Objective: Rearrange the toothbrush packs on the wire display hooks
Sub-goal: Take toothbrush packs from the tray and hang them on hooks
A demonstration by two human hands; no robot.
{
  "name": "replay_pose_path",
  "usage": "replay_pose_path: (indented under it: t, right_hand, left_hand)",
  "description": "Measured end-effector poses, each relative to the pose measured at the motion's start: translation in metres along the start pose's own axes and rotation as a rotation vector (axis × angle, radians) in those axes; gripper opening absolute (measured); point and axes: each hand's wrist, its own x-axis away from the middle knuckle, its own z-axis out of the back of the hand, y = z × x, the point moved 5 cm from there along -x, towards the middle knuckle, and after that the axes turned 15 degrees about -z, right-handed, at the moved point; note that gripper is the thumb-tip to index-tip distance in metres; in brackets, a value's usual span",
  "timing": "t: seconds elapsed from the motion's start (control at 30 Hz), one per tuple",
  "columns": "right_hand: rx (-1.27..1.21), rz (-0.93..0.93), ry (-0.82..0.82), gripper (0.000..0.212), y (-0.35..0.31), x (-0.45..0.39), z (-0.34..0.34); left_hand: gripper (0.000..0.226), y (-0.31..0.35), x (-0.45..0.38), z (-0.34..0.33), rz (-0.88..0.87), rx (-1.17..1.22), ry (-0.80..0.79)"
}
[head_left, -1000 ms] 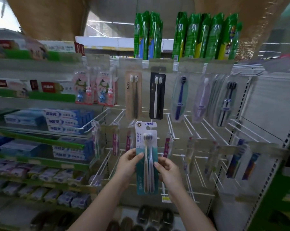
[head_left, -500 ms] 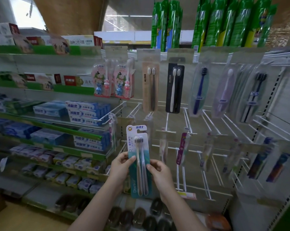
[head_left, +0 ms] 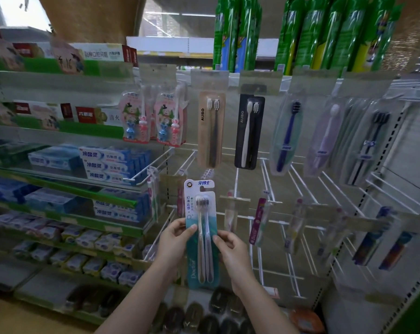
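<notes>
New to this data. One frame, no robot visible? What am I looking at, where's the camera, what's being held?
There is no robot here: a person works with bare hands, and the single wide-angle camera sits on their head, looking forward and down. That is why you see two forearms coming in from the bottom edge.

The left hand and right hand pinch the two sides of a teal toothbrush pack, held upright in front of a shop display. Whether it hangs on a hook is not clear.

Behind it are white wire display hooks, many of them bare. The upper row carries a tan AUBO pack, a black AUBO pack and single brushes further right. Toothpaste boxes fill the shelves on the left.
</notes>
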Motion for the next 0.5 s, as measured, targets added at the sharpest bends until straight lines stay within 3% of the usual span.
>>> replay_pose_path:
  t: [0.13, 0.33, 0.5]
  right_hand:
    - [-0.034, 0.073, 0.042, 0.010, -0.028, -0.005, 0.015]
    - [-0.160, 0.184, 0.093, 0.024, -0.079, -0.009, 0.049]
    - [-0.191, 0.277, 0.147, 0.025, -0.107, -0.006, 0.068]
  left_hand:
    - [0.015, 0.021, -0.024, -0.020, -0.065, -0.006, -0.082]
    - [0.013, 0.059, -0.052, -0.070, -0.198, -0.014, -0.228]
    - [0.014, 0.069, -0.066, -0.096, -0.201, 0.070, -0.269]
